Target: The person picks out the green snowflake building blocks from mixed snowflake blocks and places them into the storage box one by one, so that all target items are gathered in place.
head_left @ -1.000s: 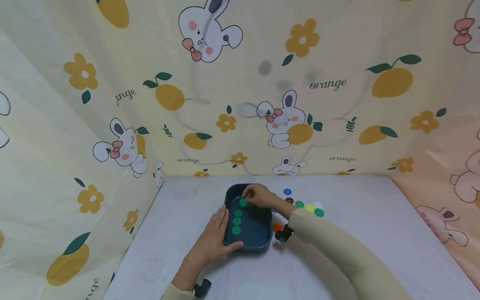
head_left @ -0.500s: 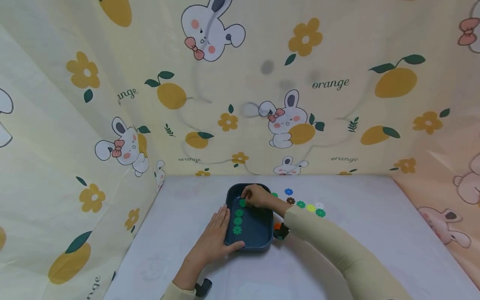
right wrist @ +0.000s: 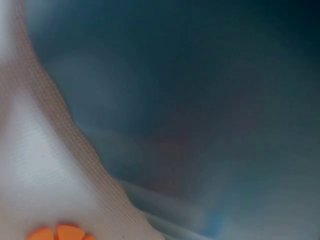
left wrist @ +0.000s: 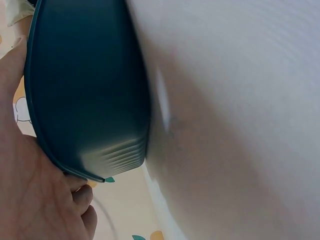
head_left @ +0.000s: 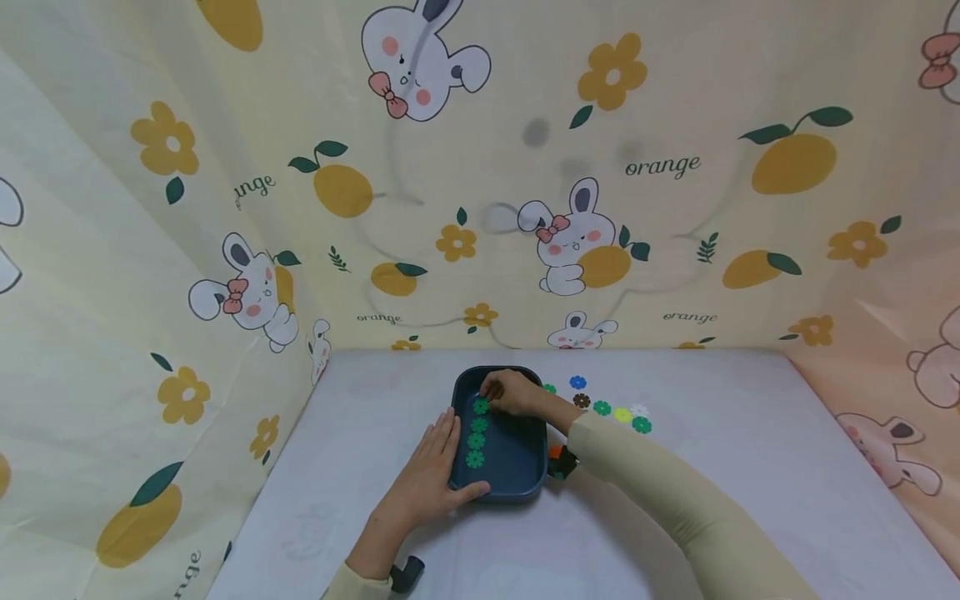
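A dark blue rectangular tray [head_left: 513, 467] stands on the table, and its outer wall fills much of the left wrist view. My left hand [head_left: 427, 479] lies along the tray's left rim with straight fingers; its thumb reaches over the near edge. Inside, three green flower-shaped pieces [head_left: 477, 441] form a column on the left side. At the far end of this column my right hand [head_left: 513, 393], fingers curled, pinches another green flower-shaped piece [head_left: 480, 407] at its edge. The fingertips are partly hidden, and the right wrist view is mostly blurred dark blue.
Right of the tray lie loose flower-shaped pieces: blue [head_left: 577, 382], brown [head_left: 581, 401], yellow [head_left: 622, 415], white [head_left: 640, 411] and several green [head_left: 641, 425]. An orange piece [right wrist: 62, 233] sits beside the right wrist. A printed cloth [head_left: 480, 275] hangs behind the white table [head_left: 712, 417].
The far green flower-shaped piece has shifted slightly left, closer in line with the other green ones, and my right fingers moved with it. My left hand stays at the tray's rim.
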### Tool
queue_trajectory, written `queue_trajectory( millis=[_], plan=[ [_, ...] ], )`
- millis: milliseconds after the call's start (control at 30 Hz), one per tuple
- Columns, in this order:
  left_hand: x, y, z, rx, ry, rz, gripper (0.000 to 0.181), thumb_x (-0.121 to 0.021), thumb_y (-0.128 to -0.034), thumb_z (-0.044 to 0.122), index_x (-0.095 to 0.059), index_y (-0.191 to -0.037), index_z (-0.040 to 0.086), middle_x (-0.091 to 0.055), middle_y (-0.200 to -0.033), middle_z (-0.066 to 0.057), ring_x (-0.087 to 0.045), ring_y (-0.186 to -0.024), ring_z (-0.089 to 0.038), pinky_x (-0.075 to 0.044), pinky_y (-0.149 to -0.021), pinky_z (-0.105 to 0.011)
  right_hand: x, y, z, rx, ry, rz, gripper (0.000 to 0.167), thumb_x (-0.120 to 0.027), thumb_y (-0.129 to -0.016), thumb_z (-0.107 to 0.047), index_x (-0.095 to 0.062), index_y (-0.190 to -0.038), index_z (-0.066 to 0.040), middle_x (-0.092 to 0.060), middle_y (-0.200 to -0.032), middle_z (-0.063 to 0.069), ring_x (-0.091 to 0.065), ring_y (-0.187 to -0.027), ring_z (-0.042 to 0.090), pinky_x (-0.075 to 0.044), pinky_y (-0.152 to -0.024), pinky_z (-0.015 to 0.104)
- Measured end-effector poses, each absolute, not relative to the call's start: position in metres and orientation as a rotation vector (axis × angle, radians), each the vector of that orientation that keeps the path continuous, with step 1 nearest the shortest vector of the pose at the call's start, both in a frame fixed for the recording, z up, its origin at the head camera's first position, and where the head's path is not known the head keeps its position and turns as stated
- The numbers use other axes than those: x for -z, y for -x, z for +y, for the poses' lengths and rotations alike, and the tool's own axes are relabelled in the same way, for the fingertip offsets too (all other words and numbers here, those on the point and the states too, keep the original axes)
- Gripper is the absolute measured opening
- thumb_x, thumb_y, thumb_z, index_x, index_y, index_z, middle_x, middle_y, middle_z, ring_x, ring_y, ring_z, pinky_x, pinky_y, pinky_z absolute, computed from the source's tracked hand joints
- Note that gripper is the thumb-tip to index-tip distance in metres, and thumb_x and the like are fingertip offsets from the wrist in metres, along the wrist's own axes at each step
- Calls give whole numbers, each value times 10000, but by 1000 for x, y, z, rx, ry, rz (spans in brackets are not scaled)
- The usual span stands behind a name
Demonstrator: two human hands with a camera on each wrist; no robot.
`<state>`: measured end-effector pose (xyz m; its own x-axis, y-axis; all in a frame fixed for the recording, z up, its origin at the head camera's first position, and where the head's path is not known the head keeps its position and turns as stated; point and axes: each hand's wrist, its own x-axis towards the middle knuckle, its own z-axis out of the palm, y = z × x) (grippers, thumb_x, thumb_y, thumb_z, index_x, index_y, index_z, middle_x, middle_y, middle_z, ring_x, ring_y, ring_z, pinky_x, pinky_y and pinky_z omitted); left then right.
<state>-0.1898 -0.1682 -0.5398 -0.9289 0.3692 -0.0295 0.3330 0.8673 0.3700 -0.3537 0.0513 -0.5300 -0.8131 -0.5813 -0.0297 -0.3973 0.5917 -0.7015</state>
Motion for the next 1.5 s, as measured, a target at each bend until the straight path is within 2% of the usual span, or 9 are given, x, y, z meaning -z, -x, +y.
queue_trajectory(
  millis=[200, 367, 567, 833, 1033, 1133, 1333, 1500],
  plan=[
    [541, 189, -167, -559, -553, 2947, 1185, -602, -947, 787, -80, -1730, 67, 14, -1817, -66, 2, -1676, -233, -108, -1357, -494, 523, 348, 55, 1035, 841, 2573, 178, -751, -990, -20, -734, -1167, -19, -757, -1142, 120, -732, -1042, 237, -642, -908, 383],
    [540, 189, -166, -563, -547, 2942, 1188, -605, -947, 787, -74, -1730, 67, 30, -1817, -62, 7, -1675, -227, -107, -1357, -495, 513, 348, 66, 1087, 887, 2570, 186, -735, -1011, -47, -730, -1197, -40, -753, -1148, 92, -731, -1064, 238, -635, -943, 394],
    [539, 189, -167, -572, -535, 2937, 1195, -614, -943, 786, -73, -1730, 67, 28, -1816, -66, 5, -1675, -236, -98, -1356, -500, 501, 348, 91, 1195, 938, 2550, 199, -713, -1044, -82, -721, -1235, -26, -748, -1126, 56, -726, -1054, 206, -626, -983, 397],
    [539, 189, -165, -562, -511, 2945, 1216, -614, -927, 806, -79, -1730, 67, 29, -1816, -63, 4, -1676, -234, -99, -1358, -491, 489, 332, 134, 1280, 885, 2623, 198, -731, -1038, -111, -733, -1231, -63, -749, -1127, 35, -712, -1057, 208, -633, -980, 426],
    [537, 188, -164, -573, -502, 2948, 1218, -627, -923, 801, -94, -1728, 59, 18, -1816, -68, -3, -1676, -233, -100, -1359, -488, 498, 328, 161, 1258, 812, 2697, 209, -729, -1036, -103, -728, -1231, -28, -746, -1098, 38, -707, -1025, 223, -640, -938, 403],
    [535, 188, -164, -567, -496, 2949, 1221, -626, -920, 806, -98, -1728, 60, 14, -1816, -68, -5, -1676, -233, -104, -1358, -489, 508, 331, 171, 1241, 726, 2726, 204, -737, -1032, -112, -735, -1229, -61, -746, -1092, 25, -704, -1014, 219, -645, -895, 376],
    [535, 188, -165, -563, -517, 2951, 1209, -629, -930, 790, -97, -1726, 52, 11, -1815, -74, -5, -1676, -230, -98, -1358, -476, 524, 342, 182, 1227, 590, 2746, 227, -736, -1027, -90, -726, -1242, -20, -739, -1073, 55, -687, -1009, 253, -629, -937, 423],
    [536, 188, -166, -574, -534, 2949, 1207, -629, -933, 786, -99, -1724, 44, 4, -1815, -82, -6, -1676, -234, -96, -1358, -478, 535, 352, 185, 1221, 540, 2737, 220, -740, -1025, -91, -730, -1227, -4, -731, -1049, 64, -668, -980, 247, -613, -911, 395]
  ],
)
